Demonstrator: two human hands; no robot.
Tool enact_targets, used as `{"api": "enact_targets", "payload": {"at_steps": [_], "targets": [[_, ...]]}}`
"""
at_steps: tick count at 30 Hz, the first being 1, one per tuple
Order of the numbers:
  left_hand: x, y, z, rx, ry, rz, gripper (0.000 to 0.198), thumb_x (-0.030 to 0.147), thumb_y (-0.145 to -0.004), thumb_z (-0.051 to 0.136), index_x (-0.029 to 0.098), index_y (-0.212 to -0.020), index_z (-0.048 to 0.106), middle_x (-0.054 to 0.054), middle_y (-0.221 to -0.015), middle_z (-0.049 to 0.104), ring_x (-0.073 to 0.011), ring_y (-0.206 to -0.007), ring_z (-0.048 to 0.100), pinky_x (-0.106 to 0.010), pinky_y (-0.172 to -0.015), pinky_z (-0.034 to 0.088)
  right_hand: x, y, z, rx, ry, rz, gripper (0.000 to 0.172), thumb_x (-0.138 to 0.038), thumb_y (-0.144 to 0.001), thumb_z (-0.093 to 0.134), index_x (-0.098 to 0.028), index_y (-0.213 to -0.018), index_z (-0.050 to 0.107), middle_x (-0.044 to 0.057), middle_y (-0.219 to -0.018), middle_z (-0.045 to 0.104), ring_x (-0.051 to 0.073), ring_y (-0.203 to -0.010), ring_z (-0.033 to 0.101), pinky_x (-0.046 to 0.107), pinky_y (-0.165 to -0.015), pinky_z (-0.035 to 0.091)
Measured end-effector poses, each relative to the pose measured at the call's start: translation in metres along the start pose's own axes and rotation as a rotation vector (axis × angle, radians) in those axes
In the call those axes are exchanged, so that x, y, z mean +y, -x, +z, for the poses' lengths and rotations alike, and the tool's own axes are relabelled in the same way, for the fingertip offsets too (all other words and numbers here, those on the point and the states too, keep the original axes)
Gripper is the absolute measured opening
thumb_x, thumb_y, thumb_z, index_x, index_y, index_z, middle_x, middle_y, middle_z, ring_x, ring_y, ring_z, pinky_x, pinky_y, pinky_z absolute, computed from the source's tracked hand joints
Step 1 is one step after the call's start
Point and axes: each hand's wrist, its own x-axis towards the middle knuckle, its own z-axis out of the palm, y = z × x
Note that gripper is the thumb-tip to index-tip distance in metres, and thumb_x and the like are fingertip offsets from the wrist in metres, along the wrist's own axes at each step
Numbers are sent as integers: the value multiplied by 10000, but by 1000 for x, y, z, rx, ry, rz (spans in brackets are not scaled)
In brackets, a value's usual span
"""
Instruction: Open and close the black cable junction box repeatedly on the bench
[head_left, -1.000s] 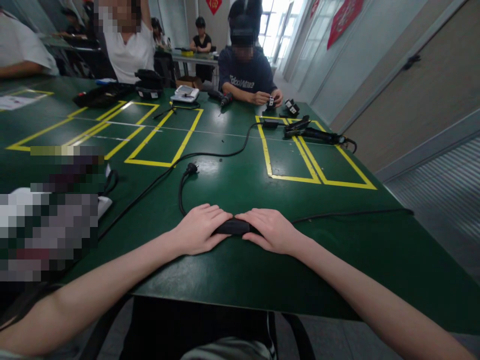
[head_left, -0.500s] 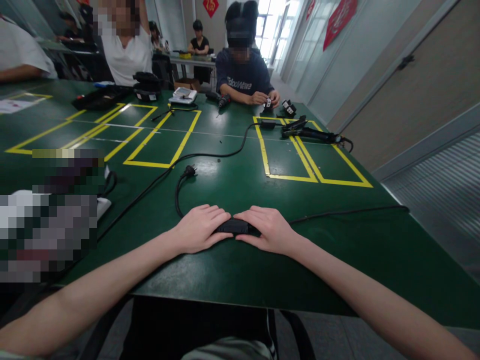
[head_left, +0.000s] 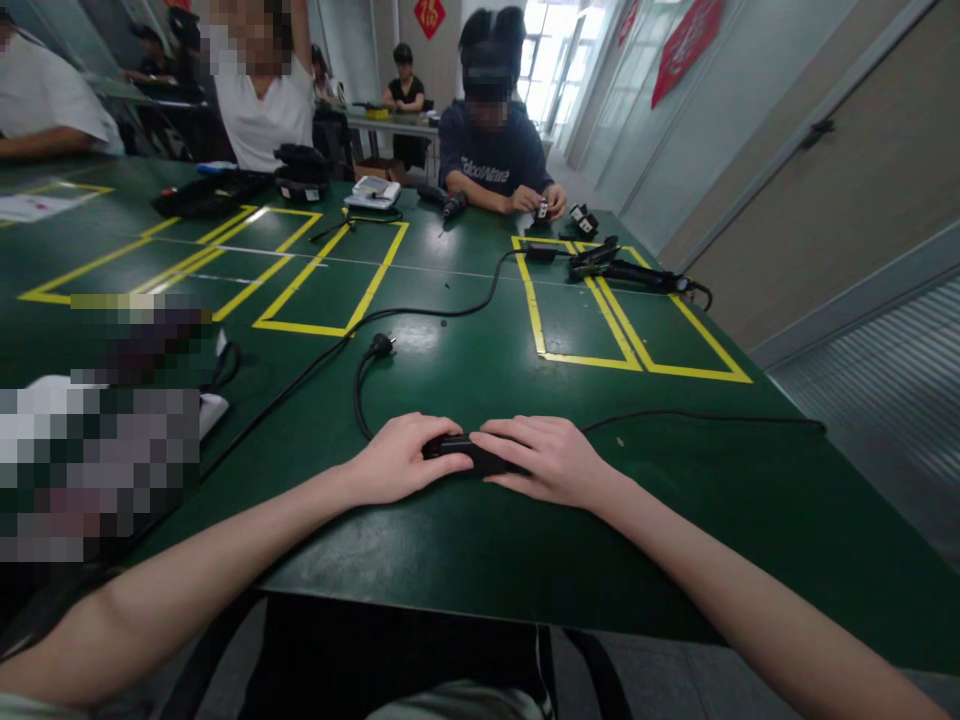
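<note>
1. I see both hands laid palm-down over a black power adapter (head_left: 466, 454): the left hand (head_left: 401, 459) covers its left end with fingers curled onto the top, and the right hand (head_left: 547, 458) covers its right end, fingers stretched flat across it. Neither hand is closed into a fist; both press on the brick rather than lifting it.
2. The adapter lies flat on the green table (head_left: 480, 540), near the edge closest to me, with only its middle strip showing between the two hands.
3. A black cord (head_left: 358, 390) curls away from under the left hand and ends in a plug (head_left: 379, 346) lying loose on the tabletop (not plugged into anything I can see).
4. A second thin cable (head_left: 705, 415) runs from under the right hand toward the table's right edge.
5. Yellow tape rectangles (head_left: 330, 272) mark the surface farther out.
6. Across the table a person in a dark sweatshirt (head_left: 491, 160) handles a small part with both hands, a black tool (head_left: 626, 268) lying near them.
</note>
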Motion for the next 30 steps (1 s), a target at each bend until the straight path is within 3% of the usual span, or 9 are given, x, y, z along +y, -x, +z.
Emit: {"api": "enact_targets", "payload": {"at_steps": [2, 5, 11, 16, 21, 24, 27, 30], "targets": [[-3, 1, 2, 52, -98, 87, 376, 545, -1011, 597, 182, -1072, 677, -57, -963, 740, -218, -867, 674, -317, -795, 468, -2, -2, 2, 4, -91, 70, 447, -451, -1067, 531, -133, -1368, 622, 135, -1122, 766, 214, -925, 745, 308, -741, 593], [-6, 1, 3, 65, -197, 157, 383, 558, -1015, 583, 179, -1017, 637, -56, -910, 704, -221, -825, 662, -328, -776, 477, -5, -3, 5, 22, -181, 152, 360, -370, -1082, 515, -143, -1336, 632, 106, -1028, 778, 202, -859, 754, 300, -711, 592], [-7, 0, 3, 86, -274, 143, 360, 514, -1049, 538, 166, -1076, 626, -72, -944, 698, -238, -845, 664, -353, -785, 509, -5, -2, 5, 84, -169, 190, 319, -324, -1069, 538, -157, -1321, 640, 107, -1052, 781, 207, -862, 756, 314, -732, 602], [-6, 1, 3, 70, -255, 158, 341, 474, -1081, 496, 166, -1027, 633, -67, -938, 700, -224, -841, 670, -336, -781, 517, -7, -5, -1, -68, -55, 105, 454, -411, -1056, 546, -177, -1445, 570, 147, -1236, 714, 230, -979, 743, 318, -739, 606], [-8, 1, 2, 111, -207, 204, 333, 463, -1076, 515, 168, -1154, 648, -79, -1024, 734, -230, -913, 685, -359, -824, 533, -5, -3, -4, -124, 66, 82, 415, -363, -1066, 517, -237, -1455, 589, 113, -1173, 705, 179, -791, 716, 271, -628, 565], [-8, 3, -1, 297, -227, 291, 364, 395, -1063, 544, 174, -1349, 590, -126, -1233, 709, -274, -1112, 657, -441, -963, 519, 7, 3, -10, -9, 22, 201, 436, -360, -1054, 525, -241, -1470, 573, 117, -1187, 696, 197, -837, 715, 291, -660, 582], [-7, 4, -4, 495, -262, 353, 365, 303, -1038, 575, 197, -1387, 580, -144, -1363, 651, -297, -1255, 598, -500, -1077, 466, 30, 13, -24, 206, -77, 394, 441, -362, -1013, 586, -234, -1435, 594, 119, -1165, 702, 250, -974, 703, 359, -778, 600], [-8, 5, -4, 470, -246, 383, 312, 259, -1030, 582, 204, -1336, 615, -123, -1299, 688, -278, -1216, 624, -478, -1061, 484, 60, 29, -40, 429, -134, 648, 437, -429, -946, 648, -216, -1327, 657, 118, -1135, 710, 257, -937, 680, 379, -767, 582]]}}
